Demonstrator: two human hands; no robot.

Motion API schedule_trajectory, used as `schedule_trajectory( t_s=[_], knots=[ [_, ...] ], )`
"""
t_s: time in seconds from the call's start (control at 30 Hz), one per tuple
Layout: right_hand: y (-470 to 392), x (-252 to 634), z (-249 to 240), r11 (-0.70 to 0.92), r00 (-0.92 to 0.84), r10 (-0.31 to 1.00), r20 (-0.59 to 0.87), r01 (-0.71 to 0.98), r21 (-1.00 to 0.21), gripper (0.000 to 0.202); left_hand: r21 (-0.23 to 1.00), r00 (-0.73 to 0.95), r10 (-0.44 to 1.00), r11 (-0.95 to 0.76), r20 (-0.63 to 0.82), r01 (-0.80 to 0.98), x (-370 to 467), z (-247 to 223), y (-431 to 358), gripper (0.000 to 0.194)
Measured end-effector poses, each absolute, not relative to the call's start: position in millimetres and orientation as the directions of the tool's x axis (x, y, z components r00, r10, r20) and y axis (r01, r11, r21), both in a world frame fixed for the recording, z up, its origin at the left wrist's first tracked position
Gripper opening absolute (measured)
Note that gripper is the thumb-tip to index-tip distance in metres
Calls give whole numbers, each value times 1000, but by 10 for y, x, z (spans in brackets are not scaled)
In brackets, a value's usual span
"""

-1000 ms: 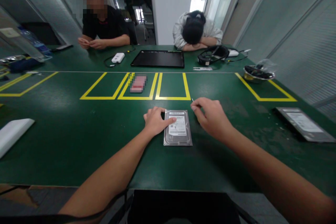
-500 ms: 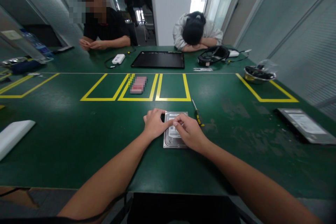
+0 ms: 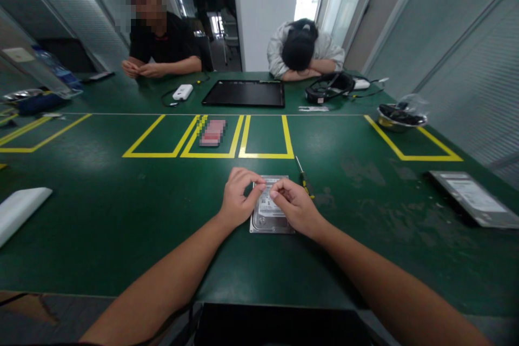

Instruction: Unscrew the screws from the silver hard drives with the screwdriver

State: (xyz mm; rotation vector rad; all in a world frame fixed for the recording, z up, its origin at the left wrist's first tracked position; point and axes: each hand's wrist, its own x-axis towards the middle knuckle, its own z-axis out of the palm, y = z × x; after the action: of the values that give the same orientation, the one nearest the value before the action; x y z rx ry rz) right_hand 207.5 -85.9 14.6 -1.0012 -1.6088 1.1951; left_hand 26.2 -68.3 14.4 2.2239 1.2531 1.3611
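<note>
One bowl (image 3: 397, 123) near the desk's (image 3: 389, 259) right edge holds dark items (image 3: 399, 112); left hand (image 3: 241, 197) and right hand (image 3: 295, 206) pinch closed over a hard drive (image 3: 268, 223), contents unclear.

bare hands (image 3: 242, 198), sleeveless forearms (image 3: 178, 265)

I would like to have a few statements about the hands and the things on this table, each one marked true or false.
1. The left hand and the right hand both have fingertips over the silver drive. True.
2. The right hand grips the screwdriver. False: the screwdriver lies on the green table.
3. A second drive lies towards the right. True.
4. The pink item is outside every yellow outline. False: the pink item is inside one.
5. The black panel lies beyond the pink item. True.
</note>
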Motion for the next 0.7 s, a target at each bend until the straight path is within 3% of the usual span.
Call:
schedule_trajectory(
  t_s=[0.23, 0.7],
  knots=[
    [-842, 2105, 187, 168, -359, 920, 157, -2, -986, 23, 521, 269, 641, -753, 719, 401, 304, 159, -720, 7],
    [-867, 2114, 155, 85, -319, 941, 117, -113, -990, 24, 392, 296, 540, -810, 788, 435, 317, 116, -762, 14]
  ],
)
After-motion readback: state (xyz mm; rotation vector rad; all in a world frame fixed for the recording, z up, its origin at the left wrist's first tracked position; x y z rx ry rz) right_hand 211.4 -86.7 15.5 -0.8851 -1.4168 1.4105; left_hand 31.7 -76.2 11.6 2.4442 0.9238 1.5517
